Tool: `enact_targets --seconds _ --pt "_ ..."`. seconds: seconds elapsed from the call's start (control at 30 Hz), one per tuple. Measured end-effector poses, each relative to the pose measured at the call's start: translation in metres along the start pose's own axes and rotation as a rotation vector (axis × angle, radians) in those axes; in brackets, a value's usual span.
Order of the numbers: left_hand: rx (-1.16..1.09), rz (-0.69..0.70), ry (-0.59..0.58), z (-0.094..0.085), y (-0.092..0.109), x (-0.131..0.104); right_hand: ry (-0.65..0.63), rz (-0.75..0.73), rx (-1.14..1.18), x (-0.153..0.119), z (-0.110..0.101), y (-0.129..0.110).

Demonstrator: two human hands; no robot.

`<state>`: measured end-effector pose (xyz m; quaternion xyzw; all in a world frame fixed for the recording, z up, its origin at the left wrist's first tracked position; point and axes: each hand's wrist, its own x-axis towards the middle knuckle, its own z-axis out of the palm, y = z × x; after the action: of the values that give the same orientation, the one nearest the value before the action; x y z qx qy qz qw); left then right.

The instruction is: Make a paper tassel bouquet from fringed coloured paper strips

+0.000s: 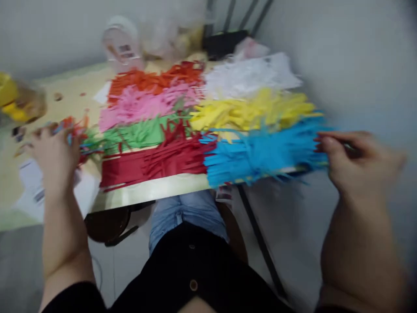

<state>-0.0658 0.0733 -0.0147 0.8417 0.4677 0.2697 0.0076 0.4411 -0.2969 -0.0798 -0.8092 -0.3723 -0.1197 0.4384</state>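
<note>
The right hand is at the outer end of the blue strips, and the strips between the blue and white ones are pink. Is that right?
Not quite: the head view shows yellow strips, not pink ones, between the blue strips and the white strips. The right hand is indeed at the blue strips' outer end.

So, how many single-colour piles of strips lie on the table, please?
7. Left side, far to near: orange pile, pink pile, green pile, red pile. Right side, far to near: white pile, yellow pile, blue pile. More may be hidden underneath.
</note>
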Motion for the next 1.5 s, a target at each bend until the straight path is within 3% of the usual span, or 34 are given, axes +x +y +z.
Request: enact_targets --seconds 0.03,0.13,0.23,0.3,0.37,0.4,0.5,0.63,0.7,0.8,0.9,0.97,1.07,1.2,1.27,1.4,1.5 --pt "0.071 0.009 0.060 0.003 0.028 0.006 -0.023 -0.003 -0.079 0.002 -0.011 0.019" --pt "-0.224 0.457 0.023 0.039 0.142 0.010 -0.323 0.005 -0.112 0.001 -0.021 0.062" --pt "-0.522 0.839 -0.326 0.102 0.275 -0.011 -0.479 0.005 -0.101 -0.006 -0.006 0.083" --pt "-0.571 1.045 -0.557 0.146 0.350 -0.030 -0.570 -0.027 -0.084 -0.008 0.006 0.090" --pt "-0.424 1.115 -0.710 0.180 0.401 -0.045 -0.637 -0.065 -0.072 -0.008 0.013 0.095" --pt "-0.296 1.071 -0.712 0.192 0.417 -0.050 -0.658 -0.080 -0.066 -0.006 0.014 0.098" --pt "-0.011 0.934 -0.647 0.204 0.426 -0.053 -0.738 -0.179 -0.113 0.002 0.012 0.104" --pt "0.126 0.794 -0.595 0.186 0.399 -0.042 -0.810 -0.398 -0.309 0.014 0.007 0.109" --pt "0.168 0.737 -0.586 0.175 0.390 -0.037 -0.825 -0.440 -0.334 0.021 0.006 0.109" --pt "0.138 0.734 -0.522 0.166 0.399 -0.038 -0.862 -0.401 -0.322 0.028 0.006 0.106" --pt "0.004 0.868 -0.484 0.168 0.426 -0.048 -0.873 -0.314 -0.305 0.032 0.003 0.103" --pt "-0.060 0.955 -0.556 0.177 0.445 -0.054 -0.864 -0.279 -0.295 0.034 0.001 0.102" --pt "-0.052 0.916 -0.669 0.193 0.463 -0.059 -0.867 -0.264 -0.283 0.038 -0.001 0.103" --pt "-0.012 0.826 -0.699 0.208 0.468 -0.055 -0.897 -0.228 -0.271 0.044 -0.004 0.100" --pt "-0.001 0.802 -0.705 0.210 0.467 -0.053 -0.851 -0.211 -0.301 0.042 -0.008 0.091" --pt "-0.038 0.692 -0.721 0.210 0.466 -0.048 -0.659 -0.197 -0.368 0.015 -0.017 0.065" --pt "-0.097 0.629 -0.763 0.212 0.464 -0.039 -0.657 -0.190 -0.379 -0.010 -0.012 0.052"
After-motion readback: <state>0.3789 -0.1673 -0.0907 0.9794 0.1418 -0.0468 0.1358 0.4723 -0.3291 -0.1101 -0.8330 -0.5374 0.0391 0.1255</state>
